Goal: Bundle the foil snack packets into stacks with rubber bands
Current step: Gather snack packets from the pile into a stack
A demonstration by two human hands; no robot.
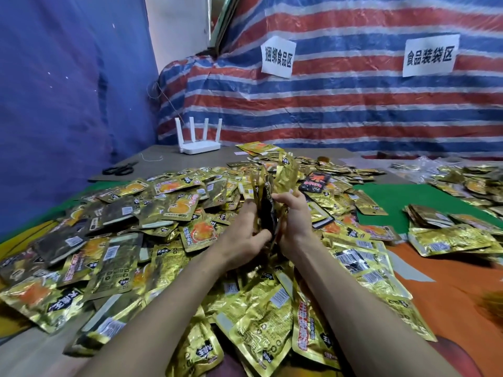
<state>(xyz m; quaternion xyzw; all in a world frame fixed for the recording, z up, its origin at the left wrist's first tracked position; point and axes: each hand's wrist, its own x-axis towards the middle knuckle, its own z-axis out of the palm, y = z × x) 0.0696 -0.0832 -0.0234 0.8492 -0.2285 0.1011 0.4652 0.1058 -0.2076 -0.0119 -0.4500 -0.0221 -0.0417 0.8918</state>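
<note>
The left hand (245, 229) and right hand (294, 221) meet over the middle of the table. Each is curled around one side of an upright sheaf of gold packets (265, 194), which is pressed between the palms. The sheaf's top edges fan out unevenly above the fingers. Whether a band is around it cannot be told.

Beneath and around both forearms lies the heap of loose packets (152, 235), overlapping at every angle. On the left it runs nearly to the blue tarp (62, 104), with only a thin strip of surface showing along that side. On the near side it reaches the bottom of the view.

To the right of the right forearm, bare orange cloth (451, 284) shows between the heap's ragged edge and the frame. Beyond that, a green mat (394, 194) shows a bare wedge separating the heap from a smaller group of packets (446, 235) on the right. A black-and-red packet (315, 182) rests on the heap just beyond the right hand.

At the far side the heap stops on a grey board (174, 161). Black scissors (119, 168) lie near the board's left edge, well apart from the hands. A white router (200, 144) stands at its back edge with four antennas upright, close to the striped tarp (353, 110) that walls off the rear. A paper sign (278, 57) and a second sign (430, 55) hang on that tarp.
</note>
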